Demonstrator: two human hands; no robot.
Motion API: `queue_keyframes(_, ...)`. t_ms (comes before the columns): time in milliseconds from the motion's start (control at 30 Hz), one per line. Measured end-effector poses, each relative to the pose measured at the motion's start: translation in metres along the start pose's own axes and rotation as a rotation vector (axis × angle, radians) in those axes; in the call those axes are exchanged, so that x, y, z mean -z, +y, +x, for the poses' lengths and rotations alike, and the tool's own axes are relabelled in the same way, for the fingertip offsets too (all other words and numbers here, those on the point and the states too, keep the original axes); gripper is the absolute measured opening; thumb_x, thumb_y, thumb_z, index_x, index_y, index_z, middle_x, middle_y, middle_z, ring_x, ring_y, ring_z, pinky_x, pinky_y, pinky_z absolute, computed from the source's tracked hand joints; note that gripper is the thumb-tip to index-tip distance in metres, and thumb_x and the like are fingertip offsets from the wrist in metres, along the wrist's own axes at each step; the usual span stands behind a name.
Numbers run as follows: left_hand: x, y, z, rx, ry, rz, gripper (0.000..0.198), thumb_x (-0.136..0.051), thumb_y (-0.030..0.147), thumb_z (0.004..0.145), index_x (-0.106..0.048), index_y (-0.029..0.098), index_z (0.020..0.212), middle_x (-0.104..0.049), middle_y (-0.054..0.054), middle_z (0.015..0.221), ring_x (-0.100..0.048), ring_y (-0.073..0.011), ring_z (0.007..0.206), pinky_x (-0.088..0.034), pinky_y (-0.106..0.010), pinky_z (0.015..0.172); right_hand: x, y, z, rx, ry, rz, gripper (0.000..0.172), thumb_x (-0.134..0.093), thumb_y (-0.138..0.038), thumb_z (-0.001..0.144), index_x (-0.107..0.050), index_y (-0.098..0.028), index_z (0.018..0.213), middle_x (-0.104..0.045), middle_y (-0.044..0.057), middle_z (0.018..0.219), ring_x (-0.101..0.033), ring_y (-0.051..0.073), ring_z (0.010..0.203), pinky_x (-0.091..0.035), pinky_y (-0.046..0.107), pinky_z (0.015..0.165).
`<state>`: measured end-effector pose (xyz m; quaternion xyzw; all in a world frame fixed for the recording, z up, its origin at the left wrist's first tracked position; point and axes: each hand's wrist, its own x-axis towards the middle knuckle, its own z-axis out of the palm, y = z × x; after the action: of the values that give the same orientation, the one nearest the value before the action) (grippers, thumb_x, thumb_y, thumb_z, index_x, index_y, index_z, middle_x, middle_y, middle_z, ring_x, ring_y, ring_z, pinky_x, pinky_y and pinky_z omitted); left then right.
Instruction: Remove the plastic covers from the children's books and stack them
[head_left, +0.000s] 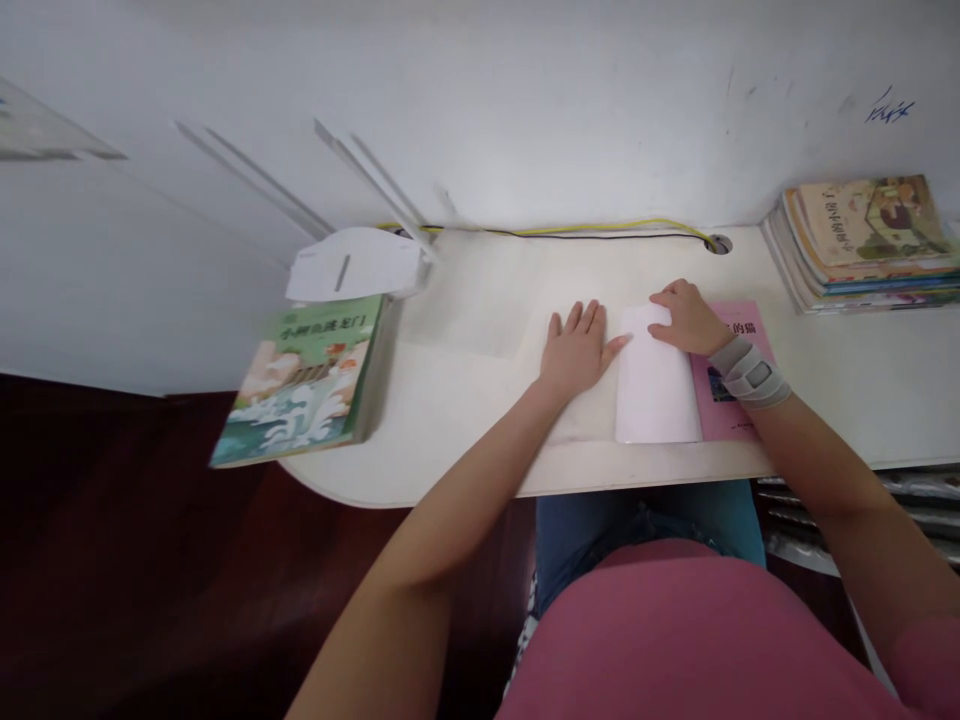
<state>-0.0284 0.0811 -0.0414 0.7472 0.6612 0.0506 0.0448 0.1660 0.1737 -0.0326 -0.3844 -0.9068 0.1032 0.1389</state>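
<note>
A pink book [733, 385] with a picture and dark characters lies near the table's front edge. Over its left part is a blank white page or sheet [656, 390]; whether it is attached to the book I cannot tell. My right hand [688, 318], with a grey band on its wrist, has its fingers bent and closed at the sheet's upper edge. Just left of the sheet, my left hand [574, 350] lies flat on the white table [450, 410], fingers spread and thumb close to the sheet's edge.
A stack of books [862, 245] stands at the back right. On the left are a green-covered book pile [307, 375], overhanging the table's edge, and a white router [356, 262] with antennas. A yellow cable [600, 228] runs along the wall to a hole.
</note>
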Motion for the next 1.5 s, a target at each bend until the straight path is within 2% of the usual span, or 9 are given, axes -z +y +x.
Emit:
queue_keyframes(233,0.002,0.0,0.0,0.0,-0.006,-0.003,0.075,-0.007,0.058,0.093,-0.025,0.009,0.147,-0.028,-0.011,0.153,-0.022,-0.0301,0.142,-0.018,-0.053,0.113,0.0,-0.002,0.001,0.004,-0.03,-0.002,0.047,-0.056,-0.031,0.076,-0.061,-0.009,0.117,-0.053,0.017,0.106,-0.047,0.033,0.105,-0.038,0.049,0.096)
queue_keyframes(333,0.002,0.0,0.0,-0.009,-0.005,-0.004,0.073,-0.008,0.057,0.094,-0.024,0.009,0.147,-0.028,-0.013,0.153,-0.021,-0.0299,0.142,-0.018,-0.053,0.112,0.0,-0.006,-0.001,0.007,-0.016,-0.007,0.045,-0.056,-0.034,0.079,-0.063,-0.014,0.118,-0.054,0.016,0.114,-0.049,0.033,0.108,-0.038,0.05,0.096)
queue_keyframes(433,0.001,-0.001,-0.001,-0.014,0.001,-0.016,0.074,-0.01,0.057,0.094,-0.021,0.009,0.148,-0.03,-0.014,0.152,-0.021,-0.0291,0.142,-0.017,-0.052,0.113,0.005,-0.015,-0.005,0.073,-0.019,-0.087,0.034,-0.05,-0.035,0.085,-0.069,-0.02,0.11,-0.049,0.015,0.131,-0.041,0.034,0.124,-0.031,0.053,0.102)
queue_keyframes(533,0.001,-0.003,-0.001,-0.02,0.021,-0.047,0.076,-0.01,0.057,0.093,-0.017,0.005,0.148,-0.028,-0.017,0.152,-0.022,-0.028,0.142,-0.018,-0.05,0.113,0.011,-0.022,-0.009,0.154,-0.13,-0.164,0.036,-0.043,-0.036,0.091,-0.069,-0.021,0.11,-0.046,0.015,0.138,-0.035,0.034,0.131,-0.025,0.057,0.103)
queue_keyframes(667,-0.002,-0.004,-0.001,-0.022,0.043,-0.075,0.077,-0.011,0.058,0.093,-0.015,0.004,0.148,-0.029,-0.02,0.151,-0.023,-0.0268,0.142,-0.018,-0.048,0.113,0.013,-0.018,-0.009,0.22,-0.254,-0.208,0.042,-0.035,-0.043,0.094,-0.059,-0.027,0.126,-0.044,0.014,0.142,-0.033,0.036,0.133,-0.026,0.061,0.1)
queue_keyframes(867,-0.002,-0.004,-0.002,-0.035,0.034,-0.074,0.083,-0.01,0.062,0.091,-0.015,0.001,0.147,-0.029,-0.022,0.15,-0.021,-0.0277,0.142,-0.015,-0.049,0.114,0.004,-0.008,-0.007,0.258,-0.315,-0.232,0.05,-0.027,-0.05,0.096,-0.042,-0.031,0.14,-0.033,0.012,0.15,-0.025,0.037,0.138,-0.022,0.065,0.101)
queue_keyframes(1033,0.001,-0.003,-0.002,-0.035,0.015,-0.079,0.093,-0.015,0.069,0.087,-0.012,-0.003,0.147,-0.024,-0.024,0.152,-0.02,-0.0296,0.142,-0.016,-0.048,0.114,-0.003,-0.011,0.01,0.297,-0.277,-0.235,0.05,-0.037,-0.044,0.094,-0.039,-0.03,0.142,-0.031,0.011,0.152,-0.027,0.036,0.137,-0.02,0.064,0.104)
queue_keyframes(1167,-0.002,-0.003,-0.002,-0.034,0.023,-0.091,0.096,-0.017,0.073,0.084,-0.011,0.001,0.148,-0.024,-0.023,0.152,-0.019,-0.0299,0.143,-0.017,-0.048,0.114,-0.007,-0.019,0.021,0.32,-0.218,-0.307,0.05,-0.035,-0.038,0.095,-0.039,-0.022,0.142,-0.032,0.016,0.15,-0.03,0.037,0.136,-0.022,0.063,0.103)
queue_keyframes(1500,-0.003,-0.003,-0.002,-0.016,0.042,-0.133,0.098,-0.016,0.075,0.083,-0.011,0.001,0.148,-0.021,-0.024,0.153,-0.019,-0.0302,0.143,-0.016,-0.049,0.114,-0.016,-0.038,0.008,0.26,-0.103,-0.354,0.049,-0.029,-0.033,0.097,-0.042,-0.012,0.139,-0.039,0.02,0.145,-0.035,0.03,0.134,-0.027,0.049,0.105)
